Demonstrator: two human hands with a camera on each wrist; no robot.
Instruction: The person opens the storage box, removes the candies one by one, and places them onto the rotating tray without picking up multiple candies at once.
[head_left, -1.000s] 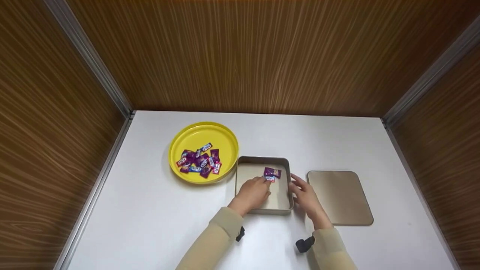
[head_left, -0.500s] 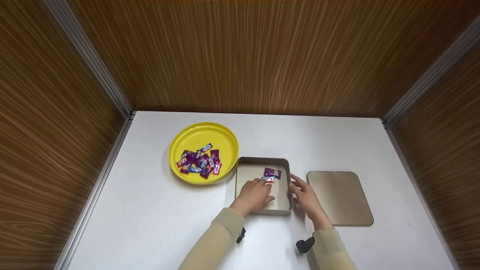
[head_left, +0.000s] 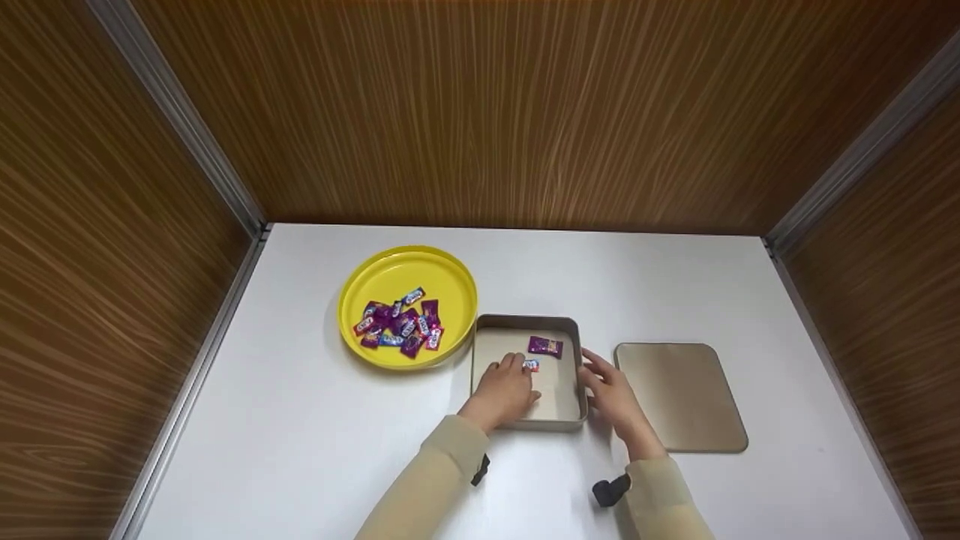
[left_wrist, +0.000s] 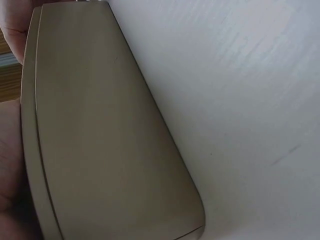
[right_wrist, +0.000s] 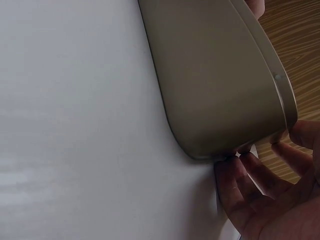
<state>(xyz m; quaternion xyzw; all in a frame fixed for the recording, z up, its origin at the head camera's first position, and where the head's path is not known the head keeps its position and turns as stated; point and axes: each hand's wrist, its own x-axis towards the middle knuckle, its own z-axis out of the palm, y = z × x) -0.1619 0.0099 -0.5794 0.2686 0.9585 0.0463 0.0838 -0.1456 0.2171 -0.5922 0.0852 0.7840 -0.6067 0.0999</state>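
Note:
A square tan metal tin (head_left: pixel 559 394) stands uncovered on the white table. My left hand (head_left: pixel 502 390) reaches over its near wall, fingertips at a small blue, white and red wrapped candy (head_left: pixel 532 365) on the tin's floor. The thumb sits apart from the fingers, and part of the candy is hidden under them. Just beyond lies a purple wrapped candy (head_left: pixel 545 346). My right hand (head_left: pixel 613 394) rests its fingers against the tin's right wall. In the right wrist view those fingers (right_wrist: pixel 267 175) touch the tin's outer corner. The tin's side (left_wrist: pixel 100 120) fills much of the left wrist view.
To the left of the tin, and close to it, is a round yellow tray (head_left: pixel 442 274) holding several wrapped candies (head_left: pixel 401 322). A flat tan lid (head_left: pixel 679 397) lies on the table to the right, beside my right hand. Wood-grain panels (head_left: pixel 480 112) enclose the table.
My left fingers have shifted slightly left and toward me, and the small candy has come away from the purple one the same way. My right hand stays at the tin's side.

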